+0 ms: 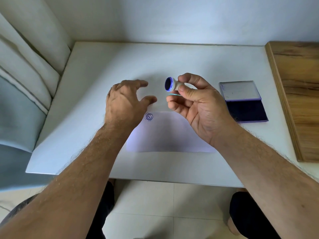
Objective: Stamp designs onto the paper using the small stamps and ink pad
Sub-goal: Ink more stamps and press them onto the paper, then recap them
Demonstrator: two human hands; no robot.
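My right hand (195,102) holds a small round white stamp (170,84) above the table, its blue inked face turned to the left. My left hand (126,100) hovers to the left of the stamp with fingers spread and nothing in it. Below both hands lies a white sheet of paper (169,135) with one round blue stamped mark (149,116) near its upper left corner. The ink pad (245,109) lies open to the right of the paper, its dark blue pad toward me and its lid (240,90) folded back.
The white table (82,107) ends at its front edge near my knees. A wooden board (300,94) lies along the right side. A pale cushioned seat (25,75) stands at the left. A thin green strip (175,95) shows beneath my right fingers.
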